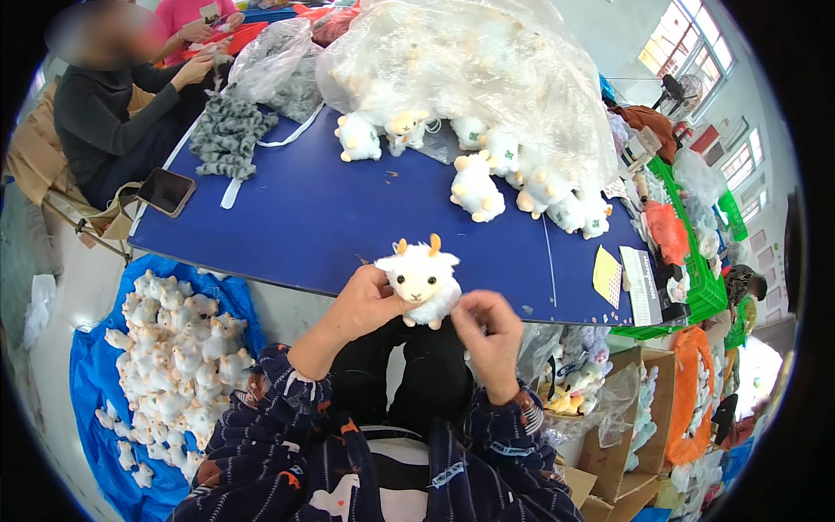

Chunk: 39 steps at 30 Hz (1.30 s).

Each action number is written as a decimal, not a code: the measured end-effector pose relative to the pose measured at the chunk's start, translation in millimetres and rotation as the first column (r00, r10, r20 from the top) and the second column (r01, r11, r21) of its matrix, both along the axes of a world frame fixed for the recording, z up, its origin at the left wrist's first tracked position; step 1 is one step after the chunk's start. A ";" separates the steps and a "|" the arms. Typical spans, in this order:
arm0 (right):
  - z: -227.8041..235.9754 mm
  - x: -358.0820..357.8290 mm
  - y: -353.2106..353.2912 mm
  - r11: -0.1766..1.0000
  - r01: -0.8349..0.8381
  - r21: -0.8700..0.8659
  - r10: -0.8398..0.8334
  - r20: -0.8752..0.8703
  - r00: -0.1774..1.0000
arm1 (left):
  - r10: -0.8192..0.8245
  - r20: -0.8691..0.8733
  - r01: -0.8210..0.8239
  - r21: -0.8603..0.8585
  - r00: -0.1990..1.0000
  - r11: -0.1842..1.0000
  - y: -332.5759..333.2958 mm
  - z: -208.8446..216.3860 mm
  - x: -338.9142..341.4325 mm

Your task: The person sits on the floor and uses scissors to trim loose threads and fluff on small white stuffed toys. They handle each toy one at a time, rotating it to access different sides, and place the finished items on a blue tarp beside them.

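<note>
A small white plush goat (421, 283) with tan horns, dark eyes and tan feet faces me upright, just in front of the blue table's near edge. My left hand (358, 306) grips it from the left, the thumb across its front below the chin. At the toy's right side is my right hand (492, 341), with thumb and forefinger pinched close against the white fur. Whatever the pinch holds, if anything, is too small to make out. The back of the toy is hidden.
Similar plush toys (477, 187) lie on the blue table (348, 204) beneath a big clear plastic bag (470, 65). A phone (166, 191) and grey fluffy fabric (228, 135) are at left. Many toys fill a blue sheet (91, 391) on the floor. Two co-workers (109, 113) sit far left.
</note>
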State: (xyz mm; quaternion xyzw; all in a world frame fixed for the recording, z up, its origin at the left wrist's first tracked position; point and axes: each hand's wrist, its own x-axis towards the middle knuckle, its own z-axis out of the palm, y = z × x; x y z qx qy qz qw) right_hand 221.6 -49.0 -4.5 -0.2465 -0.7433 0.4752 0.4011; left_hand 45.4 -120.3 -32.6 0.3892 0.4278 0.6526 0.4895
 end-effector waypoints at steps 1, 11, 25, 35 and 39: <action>9.8 -3.7 2.7 0.999 0.030 -0.042 -0.033 -0.083 0.996 | -0.009 -0.050 0.009 0.009 0.999 1.000 0.2 5.9 0.3; 4.1 3.7 22.0 0.980 -0.099 -0.170 0.089 -0.067 0.994 | 0.160 -0.585 -0.011 0.250 0.795 0.968 12.6 10.8 11.8; 29.2 20.9 17.4 0.995 0.093 0.032 -0.093 -0.014 0.996 | 0.495 -0.803 -0.149 0.473 0.333 0.868 22.3 18.0 19.1; 15.5 23.2 1.5 0.959 0.026 0.282 -0.082 0.187 0.979 | 0.646 -0.736 -0.193 0.617 0.201 0.763 14.0 -0.9 26.9; 5.0 27.7 -0.9 0.984 0.082 0.157 -0.103 0.133 0.986 | 0.652 -0.732 -0.193 0.623 0.198 0.758 12.9 -2.7 30.2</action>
